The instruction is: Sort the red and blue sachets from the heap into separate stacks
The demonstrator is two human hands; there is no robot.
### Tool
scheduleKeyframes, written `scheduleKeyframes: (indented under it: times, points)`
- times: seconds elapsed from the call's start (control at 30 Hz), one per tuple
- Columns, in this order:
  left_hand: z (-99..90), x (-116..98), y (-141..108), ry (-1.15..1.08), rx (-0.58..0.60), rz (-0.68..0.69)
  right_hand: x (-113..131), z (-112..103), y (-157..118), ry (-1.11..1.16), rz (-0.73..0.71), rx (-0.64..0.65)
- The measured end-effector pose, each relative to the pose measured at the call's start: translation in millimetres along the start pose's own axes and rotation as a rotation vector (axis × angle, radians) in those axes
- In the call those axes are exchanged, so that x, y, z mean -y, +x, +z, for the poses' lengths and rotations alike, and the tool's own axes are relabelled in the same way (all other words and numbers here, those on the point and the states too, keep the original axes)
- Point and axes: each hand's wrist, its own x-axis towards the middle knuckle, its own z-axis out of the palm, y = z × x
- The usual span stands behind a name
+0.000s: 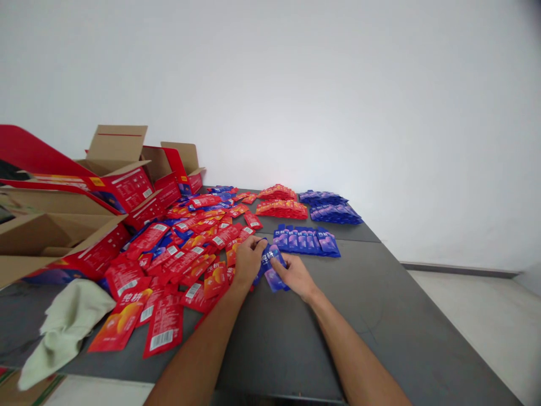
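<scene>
Between my two hands is a blue sachet (274, 273) with white lettering and a pale purple picture, tilted above the dark table. My left hand (249, 260) is closed on its upper left edge, fingers curled. My right hand (298, 275) pinches its right side with the thumb on the front. More blue shows behind it near my left fingers; how many sachets there are I cannot tell. Just beyond my hands lies an overlapping row of blue sachets (305, 241). Left of my left hand spreads a loose heap of red sachets (186, 265) with some blue ones among them.
Neat stacks of orange-red sachets (281, 208) and blue sachets (333, 213) lie at the back of the table (380, 304). Open red cardboard boxes (97, 242) crowd the left side. A pale green cloth (70, 318) hangs over the front left edge. A white wall stands behind.
</scene>
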Motion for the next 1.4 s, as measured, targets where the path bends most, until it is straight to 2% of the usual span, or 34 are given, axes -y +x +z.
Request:
scheduleKeyframes:
  times: [0.1, 0.17, 0.3, 0.4, 0.5, 0.57, 0.67, 0.83, 1.0, 1.1, 1.27, 1.4]
  points:
    - [-0.8, 0.5, 2.0, -0.082, -0.043, -0.059, 1.7, 0.8, 0.8, -0.103, -0.040, -0.079]
    - [2.9, 1.0, 0.4, -0.173, -0.022, -0.130, -0.8, 1.6, 2.3, -0.142, -0.058, -0.172]
    - [14.3, 3.6, -8.1, -0.311, 0.197, -0.305, -11.0, -1.2, 5.5, -0.152, -0.028, -0.337]
    - [20.4, 10.7, -12.2, -0.337, 0.295, -0.312, -18.5, -3.8, 7.2, -0.184, 0.017, -0.398]
    - [23.5, 20.2, -9.7, -0.318, 0.229, -0.267, -22.2, 0.1, 6.7, -0.292, 0.024, -0.460]
    - [25.2, 24.6, -5.8, -0.305, 0.166, -0.234, -21.7, 6.1, 4.1, -0.418, -0.023, -0.486]
    - [29.5, 25.9, -1.4, -0.309, 0.114, -0.206, -16.2, 13.6, -1.7, -0.631, -0.088, -0.448]
    - [43.0, 23.3, -1.5, -0.326, 0.133, -0.211, -4.8, 10.2, -7.1, -0.867, 0.027, -0.471]
    - [51.2, 24.6, -2.3, -0.307, 0.193, -0.208, -6.1, -2.5, -3.6, -0.895, 0.049, -0.488]
    - [49.0, 26.0, -1.8, -0.246, 0.199, -0.172, -11.6, -18.9, 2.1, -0.903, 0.079, -0.530]
    - [41.9, 25.8, -6.1, 0.021, 0.195, 0.003, -22.4, -62.5, 17.5, -0.974, 0.272, -0.660]
    - [40.0, 21.0, -13.2, 0.272, 0.281, 0.192, -30.5, -86.9, 29.2, -1.007, 0.371, -0.620]
